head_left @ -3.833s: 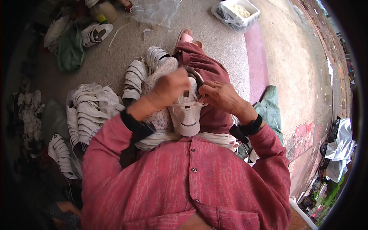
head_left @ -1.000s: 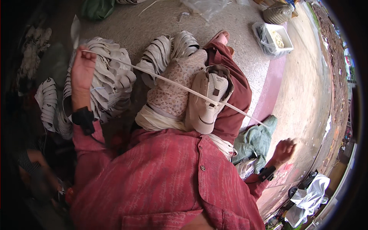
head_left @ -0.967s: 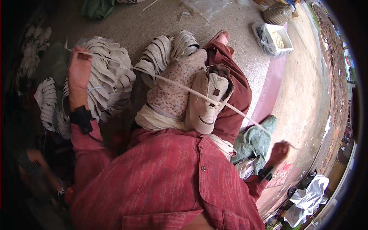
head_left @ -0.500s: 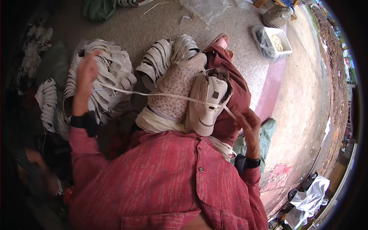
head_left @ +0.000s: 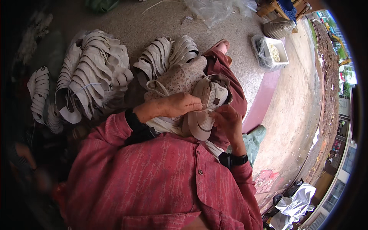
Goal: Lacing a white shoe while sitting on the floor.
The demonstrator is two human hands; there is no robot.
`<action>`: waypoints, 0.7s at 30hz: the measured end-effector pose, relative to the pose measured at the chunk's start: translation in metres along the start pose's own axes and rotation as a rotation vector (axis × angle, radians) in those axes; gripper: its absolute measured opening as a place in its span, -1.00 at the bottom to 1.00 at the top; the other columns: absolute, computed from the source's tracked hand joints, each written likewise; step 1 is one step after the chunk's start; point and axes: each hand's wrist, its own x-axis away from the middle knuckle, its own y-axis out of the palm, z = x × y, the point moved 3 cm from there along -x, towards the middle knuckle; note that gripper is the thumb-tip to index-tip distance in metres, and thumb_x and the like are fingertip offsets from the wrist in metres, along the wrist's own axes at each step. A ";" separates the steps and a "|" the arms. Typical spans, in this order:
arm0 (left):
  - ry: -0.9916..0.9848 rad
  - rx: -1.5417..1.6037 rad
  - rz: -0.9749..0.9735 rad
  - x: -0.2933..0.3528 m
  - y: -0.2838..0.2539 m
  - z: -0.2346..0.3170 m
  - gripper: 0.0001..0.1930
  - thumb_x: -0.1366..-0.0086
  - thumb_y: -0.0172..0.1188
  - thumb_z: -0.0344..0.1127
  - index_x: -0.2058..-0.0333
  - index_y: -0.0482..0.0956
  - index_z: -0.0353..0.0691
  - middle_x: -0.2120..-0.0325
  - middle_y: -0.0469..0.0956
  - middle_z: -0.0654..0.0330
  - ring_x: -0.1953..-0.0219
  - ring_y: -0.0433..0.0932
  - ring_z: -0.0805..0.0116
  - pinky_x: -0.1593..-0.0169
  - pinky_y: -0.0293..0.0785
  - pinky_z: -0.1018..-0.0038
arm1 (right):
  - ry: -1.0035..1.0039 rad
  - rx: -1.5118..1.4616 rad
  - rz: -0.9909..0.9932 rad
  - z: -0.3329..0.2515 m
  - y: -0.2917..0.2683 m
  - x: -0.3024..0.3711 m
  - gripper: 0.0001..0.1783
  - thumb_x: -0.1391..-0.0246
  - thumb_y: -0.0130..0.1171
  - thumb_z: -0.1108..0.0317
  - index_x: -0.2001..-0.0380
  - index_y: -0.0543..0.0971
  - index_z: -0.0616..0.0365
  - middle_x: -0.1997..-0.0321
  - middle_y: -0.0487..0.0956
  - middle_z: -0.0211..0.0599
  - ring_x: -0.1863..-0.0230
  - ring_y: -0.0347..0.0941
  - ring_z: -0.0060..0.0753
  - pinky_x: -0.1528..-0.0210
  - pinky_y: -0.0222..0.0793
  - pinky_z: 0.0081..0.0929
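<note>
A white and beige shoe upper (head_left: 219,95) lies on my lap, its rounded toe (head_left: 202,123) toward me. Over its front, my left hand (head_left: 181,105) is closed in a pinch on a thin white shoelace (head_left: 204,110). Close by on the right, the fingers of my right hand (head_left: 227,116) are pinched at the same lace, by the eyelet area. A loop of the lace curls up behind my left hand, over the flowered cloth (head_left: 180,78) on my lap. The fingertips partly hide the lacing.
Nested stacks of grey-white shoe uppers (head_left: 97,65) stand at left, with two smaller stacks (head_left: 155,57) beyond my knees. A white box (head_left: 278,53) in clear plastic is at far right. Clear plastic sheeting (head_left: 209,11) lies at the back. Another person's arm (head_left: 26,154) shows dimly at lower left.
My left hand has come from the far left back to the shoe upper; the lace, stretched taut before, is now slack and looped. My right hand has moved left, up to the upper.
</note>
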 end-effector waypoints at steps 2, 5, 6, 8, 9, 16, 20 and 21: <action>-0.005 0.037 -0.009 0.000 0.003 -0.005 -0.69 -0.42 -0.05 -0.15 0.27 0.52 -0.30 0.42 0.54 0.14 0.34 0.49 0.43 0.20 0.39 0.43 | 0.018 0.062 0.019 -0.001 0.000 -0.002 -0.88 -0.05 0.26 0.48 0.34 0.52 0.20 0.51 0.57 -0.47 0.60 0.40 -0.77 0.63 0.24 -0.78; -0.033 0.049 -0.007 -0.001 0.002 0.000 -0.68 -0.42 -0.06 -0.16 0.32 0.53 -0.30 0.45 0.55 0.14 0.37 0.50 0.41 0.22 0.40 0.41 | -0.042 0.001 0.008 0.003 -0.001 -0.004 -0.89 -0.04 0.27 0.52 0.38 0.52 0.21 0.56 0.56 -0.45 0.63 0.41 -0.72 0.64 0.30 -0.75; -0.053 0.030 0.007 -0.002 0.000 0.003 -0.68 -0.42 -0.06 -0.17 0.35 0.53 -0.30 0.47 0.56 0.15 0.38 0.50 0.41 0.23 0.40 0.41 | -0.047 -0.029 0.011 0.004 -0.001 -0.004 -0.89 -0.03 0.28 0.51 0.39 0.53 0.22 0.56 0.56 -0.45 0.63 0.41 -0.72 0.64 0.29 -0.75; -0.042 -0.005 0.045 -0.005 0.003 0.003 -0.67 -0.41 -0.06 -0.17 0.38 0.53 -0.29 0.51 0.55 0.14 0.41 0.51 0.38 0.25 0.40 0.39 | -0.057 -0.062 0.007 0.006 -0.001 -0.005 -0.88 -0.02 0.30 0.51 0.39 0.53 0.22 0.56 0.56 -0.44 0.63 0.41 -0.73 0.64 0.29 -0.75; -0.028 -0.035 0.083 -0.005 0.004 0.003 -0.67 -0.40 -0.05 -0.16 0.40 0.54 -0.29 0.55 0.55 0.14 0.43 0.52 0.35 0.27 0.41 0.38 | -0.049 -0.077 0.004 0.007 0.000 -0.006 -0.88 -0.02 0.30 0.51 0.40 0.53 0.22 0.57 0.55 -0.45 0.63 0.41 -0.73 0.64 0.29 -0.75; 0.002 -0.550 0.241 -0.013 0.006 0.018 -0.72 -0.27 0.04 -0.19 0.50 0.55 -0.25 0.59 0.56 0.04 0.48 0.59 0.04 0.37 0.47 0.25 | -0.070 -0.126 -0.020 0.015 -0.002 -0.004 -0.89 -0.03 0.29 0.48 0.38 0.55 0.22 0.53 0.56 -0.49 0.61 0.41 -0.77 0.62 0.26 -0.79; 0.037 -0.941 0.100 -0.024 0.016 0.036 -0.79 -0.18 0.06 -0.26 0.54 0.56 -0.22 0.62 0.55 0.01 0.50 0.59 -0.01 0.43 0.49 0.19 | -0.106 -0.060 -0.023 0.008 -0.003 -0.005 -0.90 -0.04 0.28 0.47 0.38 0.55 0.23 0.53 0.55 -0.48 0.61 0.40 -0.76 0.61 0.27 -0.78; 0.040 -1.032 0.065 -0.027 0.019 0.038 -0.82 -0.15 0.07 -0.28 0.54 0.56 -0.21 0.64 0.54 0.01 0.52 0.59 -0.01 0.45 0.49 0.18 | -0.101 -0.059 -0.033 0.008 -0.003 -0.005 -0.89 -0.05 0.28 0.47 0.39 0.55 0.24 0.53 0.55 -0.47 0.61 0.40 -0.76 0.60 0.27 -0.77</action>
